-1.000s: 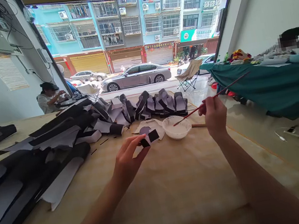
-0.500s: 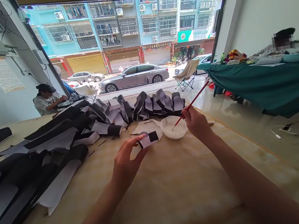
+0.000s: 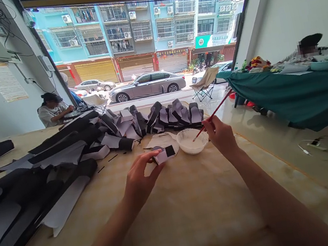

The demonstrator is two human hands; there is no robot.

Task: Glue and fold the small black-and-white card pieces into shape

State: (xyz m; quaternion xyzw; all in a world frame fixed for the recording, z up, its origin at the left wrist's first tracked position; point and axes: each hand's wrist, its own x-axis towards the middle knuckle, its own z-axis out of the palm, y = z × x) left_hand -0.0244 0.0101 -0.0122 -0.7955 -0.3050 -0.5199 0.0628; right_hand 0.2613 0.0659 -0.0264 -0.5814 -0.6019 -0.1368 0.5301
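My left hand [image 3: 141,174] pinches a small black-and-white cut piece [image 3: 163,155] between thumb and fingers, just left of the bowl. My right hand [image 3: 221,136] grips a thin red-handled brush [image 3: 222,104], whose tip reaches to the rim of a white bowl [image 3: 188,142] coated inside with white paste. A pale sheet of paper [image 3: 163,141] lies under and behind the bowl's left side, partly hidden by the small piece. Both hands are above the beige table [image 3: 192,215].
Heaps of long black-and-white cut pieces [image 3: 49,171] cover the table's left side, and a folded row [image 3: 157,118] lines the far edge. Beyond it, a seated person [image 3: 52,114] works by the window. Another person [image 3: 309,48] sits at a green-draped table [image 3: 297,94] on the right.
My right hand has moved left from beside the bowl, and the brush now stands steeper, its tip at the bowl's rim. My left hand and its piece have barely moved.
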